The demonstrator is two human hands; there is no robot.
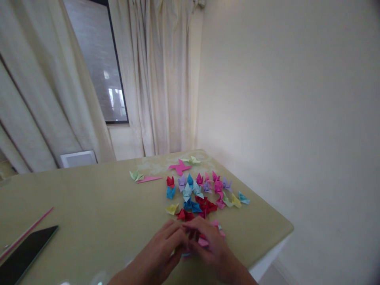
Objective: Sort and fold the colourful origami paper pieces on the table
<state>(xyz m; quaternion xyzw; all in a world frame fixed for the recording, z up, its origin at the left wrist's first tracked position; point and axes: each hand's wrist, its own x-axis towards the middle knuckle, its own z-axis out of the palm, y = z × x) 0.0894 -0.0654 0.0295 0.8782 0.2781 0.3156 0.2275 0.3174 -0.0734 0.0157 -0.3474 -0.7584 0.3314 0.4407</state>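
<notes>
My left hand (168,245) and my right hand (212,247) meet at the near side of the table, fingertips bent together in a pinch. What they pinch, if anything, is hidden by the fingers. Pink folded paper (203,240) shows beneath and between my right fingers, partly covered. Just beyond the hands lies a cluster of small folded paper pieces in several colours, among them a dark red one (185,215), a yellow one (172,209), a blue one (192,205) and a light blue one (187,192).
Farther back lie a pink four-pointed paper (180,167), a pale green folded paper (137,175) and a pink paper strip (150,179). At left are a dark flat tablet-like object (28,253) and a thin pink stick (28,231). A wall borders the table's (103,209) right side.
</notes>
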